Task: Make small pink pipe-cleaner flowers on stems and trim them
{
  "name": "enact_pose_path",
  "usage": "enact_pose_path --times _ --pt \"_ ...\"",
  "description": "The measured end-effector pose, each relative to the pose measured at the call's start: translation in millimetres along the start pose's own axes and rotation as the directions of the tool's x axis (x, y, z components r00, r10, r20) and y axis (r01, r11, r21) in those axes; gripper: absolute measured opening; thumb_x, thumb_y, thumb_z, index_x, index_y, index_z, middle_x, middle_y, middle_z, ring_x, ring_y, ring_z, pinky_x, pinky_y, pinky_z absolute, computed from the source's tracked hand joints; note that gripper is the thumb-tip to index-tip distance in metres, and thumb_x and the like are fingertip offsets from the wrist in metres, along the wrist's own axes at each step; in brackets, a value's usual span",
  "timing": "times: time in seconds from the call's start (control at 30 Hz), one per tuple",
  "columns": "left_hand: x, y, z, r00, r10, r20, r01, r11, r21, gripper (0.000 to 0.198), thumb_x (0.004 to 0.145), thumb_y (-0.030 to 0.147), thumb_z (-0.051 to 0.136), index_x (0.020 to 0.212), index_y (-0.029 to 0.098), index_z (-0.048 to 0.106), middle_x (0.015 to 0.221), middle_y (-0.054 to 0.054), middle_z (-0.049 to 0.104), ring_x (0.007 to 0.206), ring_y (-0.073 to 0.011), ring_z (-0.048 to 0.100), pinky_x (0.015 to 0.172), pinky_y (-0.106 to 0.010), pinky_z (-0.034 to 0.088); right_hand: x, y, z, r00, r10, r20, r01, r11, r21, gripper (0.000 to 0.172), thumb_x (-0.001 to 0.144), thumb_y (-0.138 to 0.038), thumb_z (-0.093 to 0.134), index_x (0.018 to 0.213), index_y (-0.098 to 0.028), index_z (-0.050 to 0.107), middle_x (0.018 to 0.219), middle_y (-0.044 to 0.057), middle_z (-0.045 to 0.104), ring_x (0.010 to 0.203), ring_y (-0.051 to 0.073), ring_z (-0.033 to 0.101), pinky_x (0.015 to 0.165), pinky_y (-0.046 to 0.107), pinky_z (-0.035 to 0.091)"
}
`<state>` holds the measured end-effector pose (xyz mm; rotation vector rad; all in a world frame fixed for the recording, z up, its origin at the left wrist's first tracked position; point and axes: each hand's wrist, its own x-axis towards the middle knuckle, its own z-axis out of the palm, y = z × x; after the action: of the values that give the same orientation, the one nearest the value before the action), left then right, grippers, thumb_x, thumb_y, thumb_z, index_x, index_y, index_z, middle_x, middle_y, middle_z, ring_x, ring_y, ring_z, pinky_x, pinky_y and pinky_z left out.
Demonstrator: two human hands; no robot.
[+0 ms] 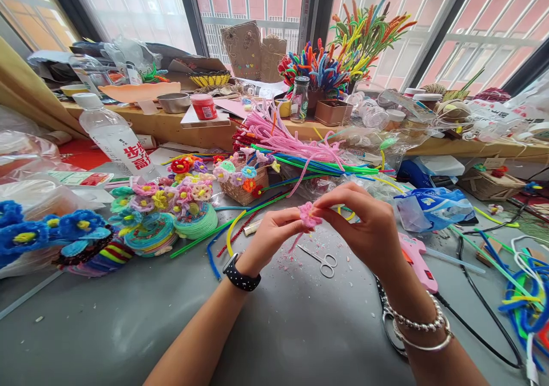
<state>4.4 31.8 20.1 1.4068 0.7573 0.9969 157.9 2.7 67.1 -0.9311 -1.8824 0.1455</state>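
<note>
A small pink pipe-cleaner flower is held up between my two hands above the grey table, with a loose pink end hanging below it. My left hand pinches it from the left between thumb and fingers. From the right, my right hand is closed at the flower's upper edge, thumb and fingertips together on it. Under the hands lie small silver scissors among scattered fluff and clippings. A pink glue gun rests behind my right wrist, partly hidden by it.
Finished fuzzy flowers in small pots stand at the left, near a tilted clear bottle. Pink pipe cleaners are heaped at the back. A blue plastic packet, black cable and tangled pipe cleaners lie right.
</note>
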Motion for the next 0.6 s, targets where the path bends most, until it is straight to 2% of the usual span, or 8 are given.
enact_pose_path --times 0.3,0.47,0.6 --pt "0.1 1.3 0.5 1.0 -0.009 0.005 0.009 1.0 -0.004 0.014 0.068 0.028 0.061 0.067 0.014 0.066 0.07 -0.002 0.062 0.068 -0.0117 0.053 0.067 -0.022 0.041 0.0 0.2 -0.3 1.0 0.005 0.012 -0.005 1.0 -0.002 0.009 0.074 -0.013 0.058 0.078 -0.021 0.06 0.072 0.0 0.062 0.07 0.013 0.055 0.065 0.026 0.045" --pt "0.5 0.5 0.2 1.0 -0.017 -0.013 0.017 1.0 -0.013 0.017 0.066 0.03 0.062 0.07 0.014 0.067 0.072 -0.004 0.064 0.07 -0.0142 0.055 0.068 -0.025 0.043 2.0 0.2 -5.2 0.999 0.045 -0.006 -0.045 0.999 0.003 0.009 0.075 -0.018 0.057 0.082 -0.021 0.061 0.084 0.002 0.064 0.082 0.015 0.057 0.075 0.031 0.045" --pt "0.6 0.0 0.4 1.0 -0.02 -0.024 0.019 1.0 -0.014 0.02 0.066 0.031 0.062 0.075 0.014 0.068 0.075 -0.005 0.065 0.071 -0.0152 0.056 0.07 -0.027 0.043 4.2 4.2 -9.7 0.999 0.035 0.006 -0.035 0.995 -0.092 0.004 0.073 -0.023 0.06 0.076 -0.022 0.063 0.097 0.004 0.061 0.093 0.019 0.054 0.084 0.037 0.04"
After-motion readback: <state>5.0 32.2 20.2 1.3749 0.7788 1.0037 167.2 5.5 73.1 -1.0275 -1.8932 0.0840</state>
